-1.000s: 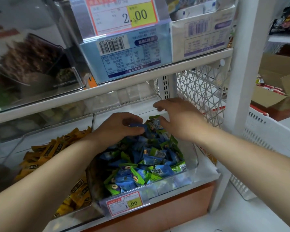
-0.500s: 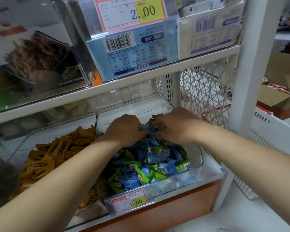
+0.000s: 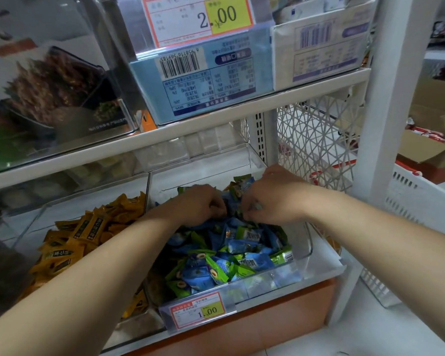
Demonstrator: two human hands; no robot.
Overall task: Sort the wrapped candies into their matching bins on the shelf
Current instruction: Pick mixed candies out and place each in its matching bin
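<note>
A clear bin point(image 3: 305, 242) on the lower shelf holds a heap of blue and green wrapped candies point(image 3: 226, 255). Both my hands are down in the back of that heap, knuckles close together. My left hand point(image 3: 199, 205) has its fingers curled into the blue wrappers and grips some of them. My right hand point(image 3: 269, 201) is likewise curled round blue and green candies; its fingertips are hidden among the wrappers. To the left, a second clear bin point(image 3: 31, 229) holds yellow wrapped candies point(image 3: 88, 235).
A price tag reading 1.00 point(image 3: 198, 310) hangs on the blue-green bin's front. The shelf board point(image 3: 165, 132) above carries boxes and a 2.00 tag point(image 3: 198, 20). A white lattice panel point(image 3: 316, 140) and post point(image 3: 388, 98) stand right, with a white basket point(image 3: 421, 209) beyond.
Both hands have come together and sunk into the back of the blue-green heap, the fingers curling round candies. The camera has moved closer and a little lower.
</note>
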